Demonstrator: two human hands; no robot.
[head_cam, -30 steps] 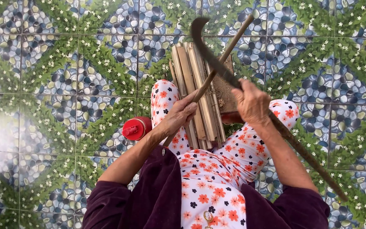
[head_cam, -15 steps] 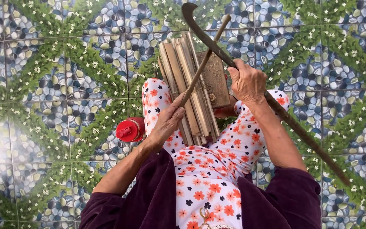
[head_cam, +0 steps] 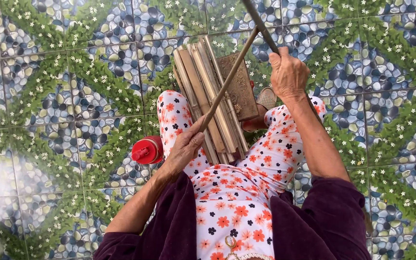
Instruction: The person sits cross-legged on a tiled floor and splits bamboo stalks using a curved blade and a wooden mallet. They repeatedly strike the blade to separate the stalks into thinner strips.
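left hand (head_cam: pixel 185 147) clamped on thin bamboo strip (head_cam: pixel 227 82), centre frame | right hand (head_cam: pixel 289 72) gripping long-handled knife (head_cam: pixel 261 24), upper right | best kept steady: strip braced over bundle (head_cam: pixel 203 96), blade angled away from fingers

Thin bamboo stick (head_cam: pixel 227 82), brown and straight, was gripped at its lower end by the left hand (head_cam: pixel 184 149), slanting up and away across the bundle of split bamboo slats (head_cam: pixel 203 96). Long dark-handled tool (head_cam: pixel 261 26) was gripped by the right hand (head_cam: pixel 289 72), its upper end cut off by the frame; it crossed the stick's tip just above the bundle. Pale tan slats lay lengthwise between the knees.
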